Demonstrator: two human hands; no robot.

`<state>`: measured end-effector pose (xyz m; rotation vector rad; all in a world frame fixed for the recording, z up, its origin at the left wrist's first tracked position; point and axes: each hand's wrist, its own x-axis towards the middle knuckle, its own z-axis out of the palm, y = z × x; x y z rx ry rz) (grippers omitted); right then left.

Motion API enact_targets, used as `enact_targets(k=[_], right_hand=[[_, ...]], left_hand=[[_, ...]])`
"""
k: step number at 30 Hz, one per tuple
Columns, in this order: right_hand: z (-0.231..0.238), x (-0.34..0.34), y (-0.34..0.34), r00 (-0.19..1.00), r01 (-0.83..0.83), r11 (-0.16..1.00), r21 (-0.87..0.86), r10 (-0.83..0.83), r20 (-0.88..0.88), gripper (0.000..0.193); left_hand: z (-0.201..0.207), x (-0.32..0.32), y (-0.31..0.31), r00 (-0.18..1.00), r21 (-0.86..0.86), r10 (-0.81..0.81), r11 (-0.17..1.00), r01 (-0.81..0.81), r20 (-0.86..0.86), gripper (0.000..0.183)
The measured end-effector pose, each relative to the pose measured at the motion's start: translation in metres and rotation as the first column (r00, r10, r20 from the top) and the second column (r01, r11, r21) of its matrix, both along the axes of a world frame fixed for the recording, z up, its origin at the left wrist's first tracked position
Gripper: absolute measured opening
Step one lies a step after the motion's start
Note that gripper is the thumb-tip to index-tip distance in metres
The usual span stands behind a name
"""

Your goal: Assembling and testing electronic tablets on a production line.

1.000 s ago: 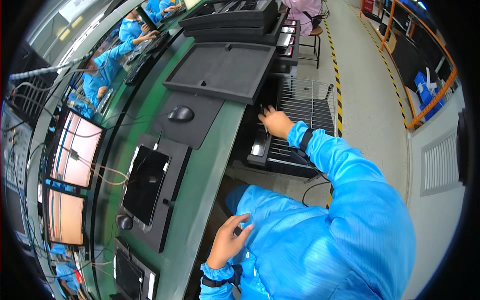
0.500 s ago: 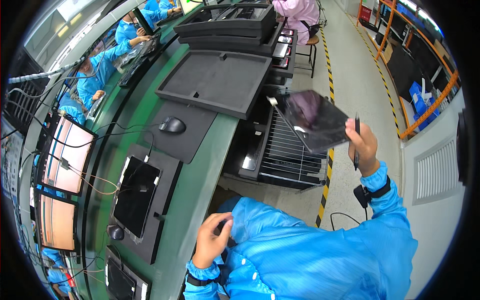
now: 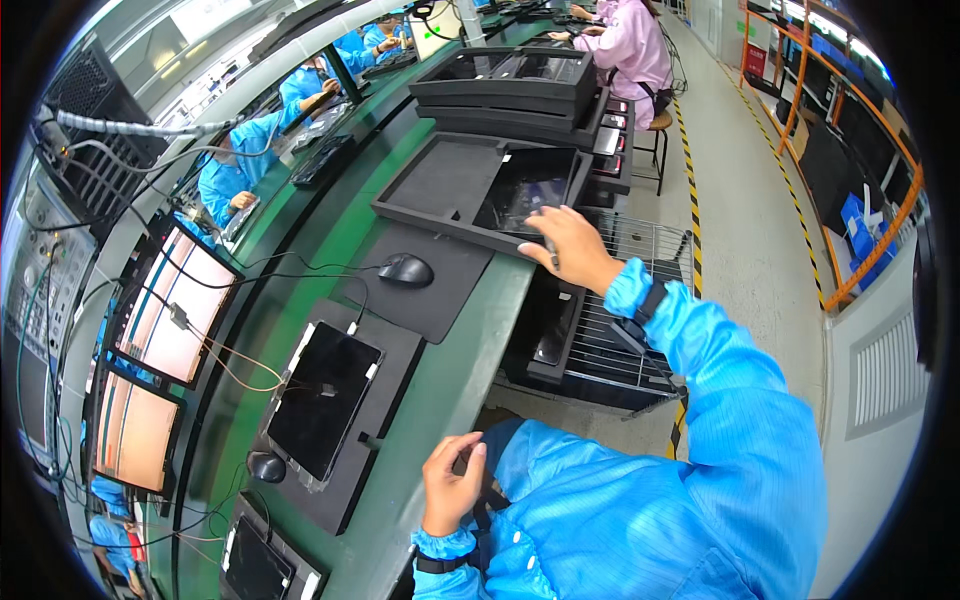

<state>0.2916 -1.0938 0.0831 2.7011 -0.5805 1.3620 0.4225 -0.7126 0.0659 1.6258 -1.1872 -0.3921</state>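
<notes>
A dark, glossy screen panel [image 3: 525, 185] lies in the right part of a black foam tray [image 3: 430, 165]. My right hand [image 3: 575, 245] is over the tray's near right edge, fingertips by the panel's near edge; whether they touch it I cannot tell. A dark pen [image 3: 551, 252] sits between its thumb and fingers, partly hidden. My left hand [image 3: 452, 485] hovers near the bench edge, fingers loosely curved and thumb apart, with nothing visible in it. Left of it, another dark panel [image 3: 325, 390] rests on a black foam board [image 3: 372, 425], a cable running to it.
A computer mouse [image 3: 406, 269] rests on a dark mat [image 3: 440, 300]. Stacked foam trays [image 3: 505, 100] stand farther back. Two lit monitors [image 3: 180, 300] line the left. Beside the bench is a wire rack [image 3: 640, 260]. A person in pink [image 3: 640, 45] sits beyond; others in blue work opposite.
My right hand has swung left from over the aisle to the foam tray, and the panel it held now lies there. My left hand keeps much the same pose. The view has shifted.
</notes>
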Motion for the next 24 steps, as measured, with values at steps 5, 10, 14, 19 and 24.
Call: enact_targets(k=[5,10,14,19,24], right_hand=[[-0.044,0.002,-0.040,0.768,0.026,0.785,0.619,-0.412,0.490,0.053],[-0.035,0.020,-0.068,0.749,-0.567,-0.095,0.818,-0.473,0.464,0.045],[-0.020,0.015,-0.073,0.821,-0.493,-0.169,0.853,-0.416,0.392,0.052],[-0.020,0.016,-0.088,0.738,-0.564,-0.283,0.776,-0.595,0.319,0.046],[-0.035,0.013,-0.104,0.727,-0.551,-0.183,0.814,-0.585,0.361,0.045]], left_hand=[[0.012,-0.005,-0.002,0.998,0.054,-0.025,0.998,0.027,-0.050,0.015],[0.008,-0.004,-0.001,0.999,0.024,-0.027,0.999,0.028,-0.043,0.015],[0.005,-0.005,-0.003,1.000,0.013,-0.017,1.000,0.017,-0.018,0.014],[0.006,-0.006,-0.002,1.000,0.014,0.003,1.000,-0.003,-0.006,0.012],[0.006,-0.005,-0.004,1.000,0.000,-0.004,1.000,0.004,-0.018,0.011]])
